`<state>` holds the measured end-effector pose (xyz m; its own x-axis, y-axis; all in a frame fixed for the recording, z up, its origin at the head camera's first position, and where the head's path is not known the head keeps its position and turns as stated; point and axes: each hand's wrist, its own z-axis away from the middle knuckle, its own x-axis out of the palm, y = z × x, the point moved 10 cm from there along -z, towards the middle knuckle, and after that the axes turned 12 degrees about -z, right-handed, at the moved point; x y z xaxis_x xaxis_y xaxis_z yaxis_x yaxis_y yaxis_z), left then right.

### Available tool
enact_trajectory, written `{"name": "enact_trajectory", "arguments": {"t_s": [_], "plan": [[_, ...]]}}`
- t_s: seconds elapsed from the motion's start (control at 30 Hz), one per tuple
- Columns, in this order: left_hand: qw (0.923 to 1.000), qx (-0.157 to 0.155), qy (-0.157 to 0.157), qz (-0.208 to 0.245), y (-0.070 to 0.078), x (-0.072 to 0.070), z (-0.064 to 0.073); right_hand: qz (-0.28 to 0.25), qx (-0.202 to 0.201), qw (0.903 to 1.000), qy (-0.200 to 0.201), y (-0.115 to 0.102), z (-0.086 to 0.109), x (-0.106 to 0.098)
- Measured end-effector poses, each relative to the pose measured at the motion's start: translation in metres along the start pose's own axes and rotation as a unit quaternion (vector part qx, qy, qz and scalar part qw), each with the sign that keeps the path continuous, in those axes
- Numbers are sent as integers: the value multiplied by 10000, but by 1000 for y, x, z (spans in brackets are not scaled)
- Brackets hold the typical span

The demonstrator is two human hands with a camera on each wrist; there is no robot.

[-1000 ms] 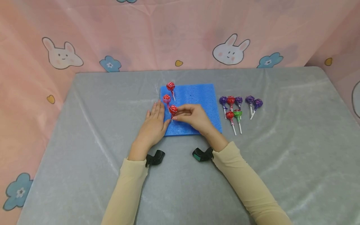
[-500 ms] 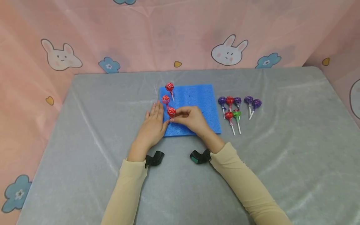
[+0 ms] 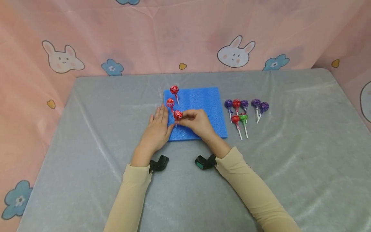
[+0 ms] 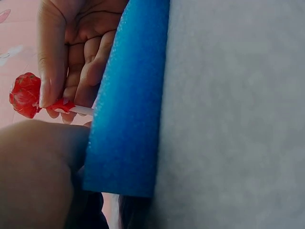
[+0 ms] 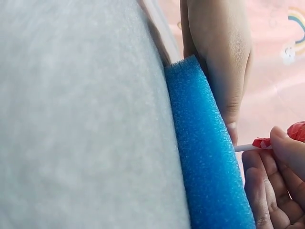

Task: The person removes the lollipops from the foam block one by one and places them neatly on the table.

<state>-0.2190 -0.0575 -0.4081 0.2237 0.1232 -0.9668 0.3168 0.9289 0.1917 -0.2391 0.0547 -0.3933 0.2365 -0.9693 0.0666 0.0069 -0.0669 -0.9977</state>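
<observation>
My right hand point(image 3: 198, 124) pinches a red-wrapped lollipop point(image 3: 178, 115) between thumb and fingers, just below its candy head. Its white stick point(image 5: 244, 148) meets the face of a blue foam board point(image 3: 200, 100), and the stick's lower end is hidden. Along the board's left edge lies my left hand point(image 3: 156, 130), fingers straight and thumb at the foam near the stick. Two more red lollipops, one at the far corner point(image 3: 174, 90) and one between point(image 3: 170, 102), stand in the board along its left side.
Right of the board, on the grey tabletop point(image 3: 301, 154), lie several lollipops: a group of purple, red and green ones point(image 3: 235, 119), and a purple pair point(image 3: 264, 107) farther right. A pink curtain point(image 3: 145, 38) hangs behind the table.
The pinched lollipop's head tipped slightly left, then back a little to the right. My right hand sits marginally lower and more to the left; my left hand keeps its place on the board.
</observation>
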Motion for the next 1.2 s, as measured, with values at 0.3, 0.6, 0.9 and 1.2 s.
{"name": "enact_trajectory", "arguments": {"t_s": [0.3,0.6,0.9,1.2], "plan": [[9999,51,30,-104,1,0,0,-198,3,9997,135,0,1,-3],[10000,11,38,-75,0,-1,0,-441,-18,9987,260,2,-1,-6],[9999,-2,-22,-129,0,-1,1,-661,49,9971,364,1,-1,-10],[9999,-11,-19,-170,0,0,1,-952,476,9924,610,-1,2,-22]]}}
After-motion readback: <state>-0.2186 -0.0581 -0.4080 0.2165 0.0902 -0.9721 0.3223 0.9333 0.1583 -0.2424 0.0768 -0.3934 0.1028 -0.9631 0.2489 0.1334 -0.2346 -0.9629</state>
